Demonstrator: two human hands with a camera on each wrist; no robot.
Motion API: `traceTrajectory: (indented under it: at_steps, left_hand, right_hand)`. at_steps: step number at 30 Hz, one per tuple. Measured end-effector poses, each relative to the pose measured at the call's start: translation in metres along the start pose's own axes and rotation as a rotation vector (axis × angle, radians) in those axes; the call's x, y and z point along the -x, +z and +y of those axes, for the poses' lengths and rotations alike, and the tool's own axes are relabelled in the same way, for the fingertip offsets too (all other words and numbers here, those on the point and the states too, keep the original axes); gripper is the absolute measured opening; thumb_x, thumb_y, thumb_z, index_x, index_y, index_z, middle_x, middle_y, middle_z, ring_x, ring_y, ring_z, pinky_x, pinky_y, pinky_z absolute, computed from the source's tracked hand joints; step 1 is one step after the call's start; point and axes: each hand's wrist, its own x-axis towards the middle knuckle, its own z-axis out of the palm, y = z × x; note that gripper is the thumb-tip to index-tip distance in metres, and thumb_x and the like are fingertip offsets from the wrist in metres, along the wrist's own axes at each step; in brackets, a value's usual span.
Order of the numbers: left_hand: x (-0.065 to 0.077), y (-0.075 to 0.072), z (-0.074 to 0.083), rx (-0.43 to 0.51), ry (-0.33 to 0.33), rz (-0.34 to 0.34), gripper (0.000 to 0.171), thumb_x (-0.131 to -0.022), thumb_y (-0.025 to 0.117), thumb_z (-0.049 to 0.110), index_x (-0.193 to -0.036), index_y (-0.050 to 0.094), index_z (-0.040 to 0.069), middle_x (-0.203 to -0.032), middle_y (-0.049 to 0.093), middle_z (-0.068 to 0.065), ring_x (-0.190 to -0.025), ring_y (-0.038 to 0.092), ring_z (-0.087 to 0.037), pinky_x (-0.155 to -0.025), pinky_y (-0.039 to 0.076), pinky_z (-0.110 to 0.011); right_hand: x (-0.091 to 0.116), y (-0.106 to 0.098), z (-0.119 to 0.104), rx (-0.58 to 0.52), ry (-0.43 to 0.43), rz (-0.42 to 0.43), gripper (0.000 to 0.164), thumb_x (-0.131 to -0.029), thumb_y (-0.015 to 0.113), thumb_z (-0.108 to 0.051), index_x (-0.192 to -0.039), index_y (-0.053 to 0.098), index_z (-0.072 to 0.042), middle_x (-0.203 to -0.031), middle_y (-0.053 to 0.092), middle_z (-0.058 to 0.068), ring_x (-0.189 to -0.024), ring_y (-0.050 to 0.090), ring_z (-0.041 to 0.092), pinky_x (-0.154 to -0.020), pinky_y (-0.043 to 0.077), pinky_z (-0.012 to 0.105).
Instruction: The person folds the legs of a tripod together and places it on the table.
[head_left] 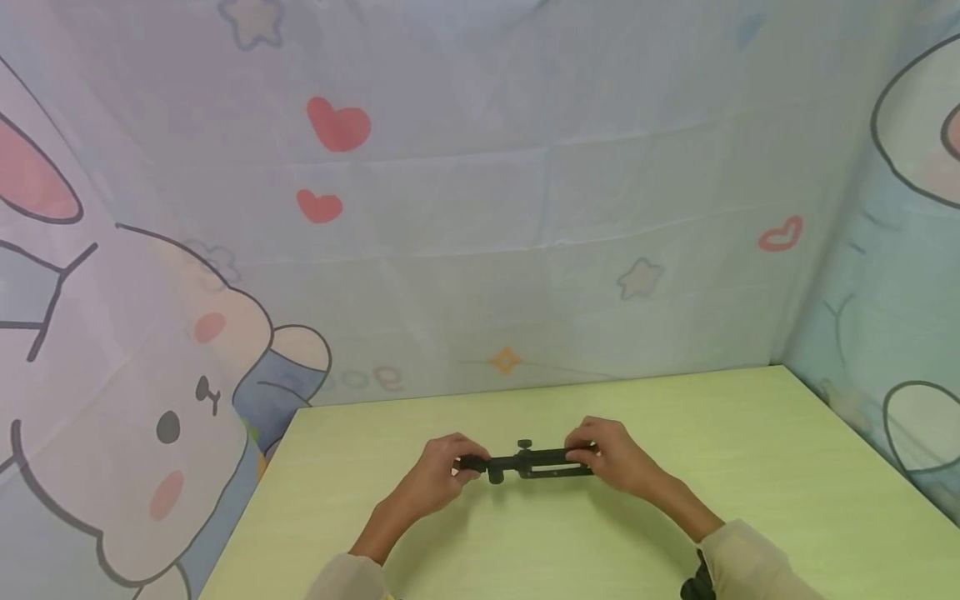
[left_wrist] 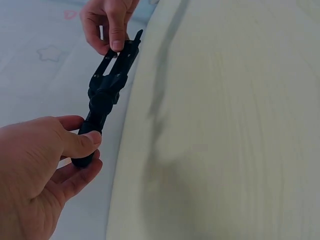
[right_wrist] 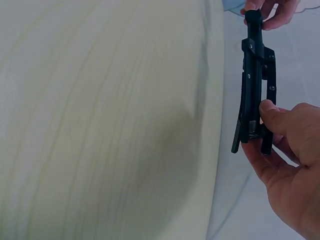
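Note:
Both hands hold a small black tripod (head_left: 510, 462) level above the table, with round knobs near its middle and slim legs side by side at its right end. My left hand (head_left: 438, 475) pinches the rounded left end between thumb and fingers; the left wrist view shows the thumb lying across the dark shaft (left_wrist: 101, 102). At the other end, my right hand (head_left: 615, 457) grips the legs. In the right wrist view, its thumb presses on one side of the legs (right_wrist: 254, 90) while fingers curl behind them. One leg is splayed slightly outward there.
Beneath the hands lies a pale yellow-green table (head_left: 360, 450). Behind it hangs a printed cloth (head_left: 465, 275) with hearts and stars, which also runs along both sides. A black object (head_left: 699, 583) shows beside the right sleeve at the bottom edge.

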Motion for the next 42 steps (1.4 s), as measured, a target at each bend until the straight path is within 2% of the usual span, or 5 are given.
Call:
traceTrajectory:
  at_steps: [9,15,25,34,42]
  left_hand:
    - [0.006,0.013,-0.013,-0.062,-0.030,-0.048,0.025,-0.089,0.075,-0.010,-0.110,0.075,0.004,-0.107,0.070,-0.009,-0.096,0.069,-0.022,-0.077,0.058,-0.027]
    - [0.008,0.018,-0.016,-0.102,-0.013,-0.052,0.026,-0.089,0.075,-0.011,-0.111,0.074,0.003,-0.107,0.069,-0.010,-0.101,0.069,-0.027,-0.087,0.060,-0.036]
    - [0.009,0.020,-0.021,-0.124,-0.017,-0.066,0.027,-0.090,0.074,-0.010,-0.112,0.073,0.005,-0.108,0.068,-0.008,-0.102,0.068,-0.028,-0.089,0.059,-0.042]
    - [0.007,0.025,-0.022,-0.168,0.005,-0.044,0.026,-0.089,0.075,-0.010,-0.110,0.074,0.004,-0.106,0.069,-0.009,-0.101,0.069,-0.028,-0.087,0.059,-0.039]
    - [0.006,0.027,-0.021,-0.153,-0.013,-0.047,0.026,-0.090,0.073,-0.012,-0.111,0.073,0.003,-0.108,0.069,-0.010,-0.102,0.069,-0.030,-0.088,0.059,-0.041]
  right_hand:
    - [-0.002,0.012,0.005,0.070,-0.036,-0.022,0.012,-0.086,0.081,0.003,-0.091,0.077,-0.007,-0.086,0.065,-0.003,-0.076,0.057,0.006,-0.065,0.053,0.026]
    - [-0.001,0.017,0.010,0.090,-0.055,-0.026,0.012,-0.086,0.081,0.002,-0.090,0.077,-0.008,-0.086,0.065,-0.004,-0.076,0.058,0.007,-0.065,0.054,0.026]
    - [0.001,0.021,0.012,0.073,-0.008,-0.067,0.012,-0.089,0.079,0.001,-0.092,0.077,-0.010,-0.088,0.065,-0.006,-0.077,0.058,0.005,-0.066,0.055,0.025]
    - [0.002,0.021,0.011,0.090,0.015,-0.074,0.011,-0.089,0.079,0.000,-0.092,0.077,-0.011,-0.088,0.064,-0.006,-0.077,0.058,0.005,-0.066,0.054,0.025]
    - [0.002,0.020,0.013,0.105,0.021,-0.073,0.011,-0.089,0.079,0.000,-0.091,0.076,-0.010,-0.088,0.065,-0.004,-0.078,0.060,0.007,-0.067,0.055,0.025]
